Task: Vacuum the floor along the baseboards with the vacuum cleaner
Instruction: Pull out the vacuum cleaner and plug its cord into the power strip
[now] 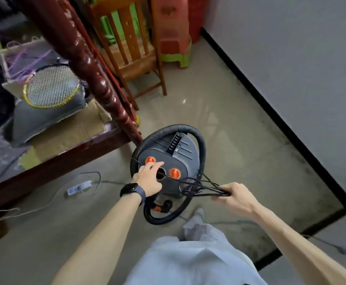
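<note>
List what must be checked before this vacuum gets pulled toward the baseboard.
1. Cord unwound: not ok. The right hand grips the black cord in a looped bundle.
2. Hose free: not ok. The hose is coiled round the vacuum.
3. Hold on the vacuum: cannot tell. The left hand rests on its top, with no handle seen in the fingers.
4. Plugged in: cannot tell. A power strip lies on the floor to the left, but the plug end is not visible.
5. Route to the baseboard: ok. Bare floor lies between it and the vacuum.
</note>
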Available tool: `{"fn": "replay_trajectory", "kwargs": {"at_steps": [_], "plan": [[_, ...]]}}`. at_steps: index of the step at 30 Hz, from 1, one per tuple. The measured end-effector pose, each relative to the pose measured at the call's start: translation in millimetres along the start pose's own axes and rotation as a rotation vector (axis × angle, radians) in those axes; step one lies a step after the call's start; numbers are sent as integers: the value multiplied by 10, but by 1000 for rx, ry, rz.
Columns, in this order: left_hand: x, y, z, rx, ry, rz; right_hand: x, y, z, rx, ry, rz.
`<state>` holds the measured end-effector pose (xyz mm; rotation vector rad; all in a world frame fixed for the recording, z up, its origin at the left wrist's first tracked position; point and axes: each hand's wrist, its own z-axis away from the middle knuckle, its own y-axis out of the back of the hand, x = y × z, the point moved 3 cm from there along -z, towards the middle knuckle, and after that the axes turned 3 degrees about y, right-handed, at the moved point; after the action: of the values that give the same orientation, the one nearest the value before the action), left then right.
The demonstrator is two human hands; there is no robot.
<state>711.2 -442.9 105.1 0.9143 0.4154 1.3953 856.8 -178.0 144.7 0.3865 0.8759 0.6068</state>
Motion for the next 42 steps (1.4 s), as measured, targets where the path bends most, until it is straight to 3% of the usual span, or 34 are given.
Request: {"fn": "replay_trajectory", "kwargs": {"at_steps": [2,6,14,19,22,26,29,34,37,42], "plan": [[-171,-17,-66,-96,22,-157,-10,84,-5,-14,9,-14],[-266,-2,-211,-55,-30,-279,-67,146,-42,-32,2,-95],[-676,-65,-637,-269,-76,-558,-447,-172,-345,128,-49,-199],[-1461,565,-562,-91,87,-197,-684,-440,-503,348,-214,-201],[-1974,938,-466,68,173,69,-804,-644,-509,294,-354,-148],[-2379,1200,-366,21,229,524,-976,-1079,-562,154,-439,-24],[-2710,1266,-360,-14,355,975,-1028,-1310,-575,174,-523,-98],[-2940,1307,-289,55,426,1339,-900,-1533,-405,245,-679,-163],[-2988,1245,-249,123,468,1424,-767,-1670,-229,311,-718,-223],[-2954,1012,-91,146,377,1160,-801,-1916,71,494,-679,-430]]}}
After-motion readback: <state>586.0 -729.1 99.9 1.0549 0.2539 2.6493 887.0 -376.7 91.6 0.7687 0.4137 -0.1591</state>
